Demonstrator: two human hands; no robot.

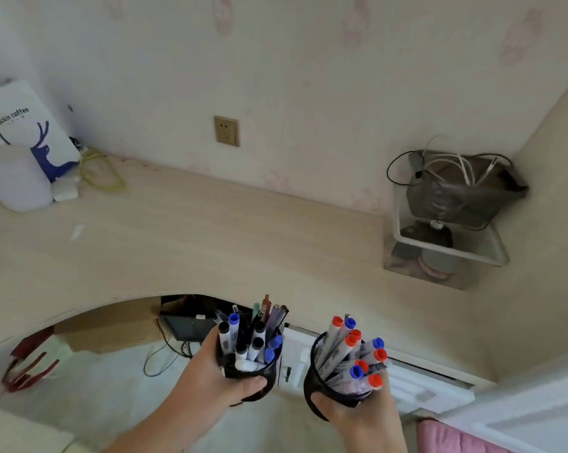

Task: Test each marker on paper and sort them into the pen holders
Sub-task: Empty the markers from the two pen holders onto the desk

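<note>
Head view, lower centre: 2 black pen holders, left holder (248,371) gripped in left hand (210,377), right holder (338,384) in right hand (357,410), both stuffed with markers (341,351). Best lowered level onto desk (210,230), upright, slowly.

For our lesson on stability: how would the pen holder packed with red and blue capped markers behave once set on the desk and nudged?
The right pen holder is probably top-heavy: its markers stick out well above the rim and lean sideways. A nudge near the rim may tip it, and spilled round markers would likely roll.
</note>
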